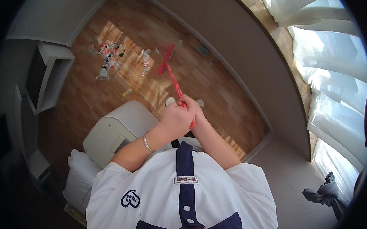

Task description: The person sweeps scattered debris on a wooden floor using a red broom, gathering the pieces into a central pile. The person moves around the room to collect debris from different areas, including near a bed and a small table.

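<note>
A red broom (175, 82) slants away from me over the wooden floor, its handle patterned and its head blurred. My left hand (176, 118), with a silver bangle on the wrist, is closed round the handle. Just beyond it, my right hand (192, 106) also wraps the handle, and the two hands touch. The handle's near end sticks out below them. Left of the broom head lies a small heap of paper scraps (145, 61). Farther left is a larger heap of mixed white, pink and dark scraps (109, 56).
A white rounded case-like object (109, 129) stands at my left, beside a white pillow (80, 173). White open shelving (52, 82) lines the left wall. A yellow strip (127, 92) and a greenish piece (202, 50) lie on the floor. Sheer curtains (329, 67) hang at right.
</note>
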Demonstrator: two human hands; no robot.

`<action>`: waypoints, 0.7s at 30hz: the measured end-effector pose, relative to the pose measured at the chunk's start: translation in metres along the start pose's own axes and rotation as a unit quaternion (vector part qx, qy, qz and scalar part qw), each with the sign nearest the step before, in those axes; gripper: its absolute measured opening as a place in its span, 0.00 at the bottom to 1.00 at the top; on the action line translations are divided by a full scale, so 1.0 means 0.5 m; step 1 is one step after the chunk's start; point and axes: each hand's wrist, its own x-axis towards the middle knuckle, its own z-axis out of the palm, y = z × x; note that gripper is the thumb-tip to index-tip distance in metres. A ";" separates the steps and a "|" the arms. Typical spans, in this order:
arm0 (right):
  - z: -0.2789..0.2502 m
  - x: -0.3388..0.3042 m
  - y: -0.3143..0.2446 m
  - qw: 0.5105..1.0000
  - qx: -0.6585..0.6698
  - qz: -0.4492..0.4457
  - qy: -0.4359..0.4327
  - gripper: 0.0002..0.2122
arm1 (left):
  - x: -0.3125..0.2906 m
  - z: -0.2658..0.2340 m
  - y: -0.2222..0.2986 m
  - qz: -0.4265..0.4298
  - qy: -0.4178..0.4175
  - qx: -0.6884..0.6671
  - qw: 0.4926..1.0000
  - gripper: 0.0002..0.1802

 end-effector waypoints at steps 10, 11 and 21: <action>-0.194 -0.073 -0.184 0.978 -0.078 -0.115 0.153 0.02 | 0.165 0.112 0.076 0.013 -0.065 -0.166 0.984 0.13; -0.208 -0.065 -0.208 0.980 -0.068 -0.118 0.145 0.02 | 0.190 0.128 0.079 0.001 -0.062 -0.187 0.980 0.13; -0.196 0.164 -0.355 0.988 -0.101 -0.086 0.085 0.07 | 0.327 0.223 -0.031 -0.235 -0.012 -0.214 0.948 0.12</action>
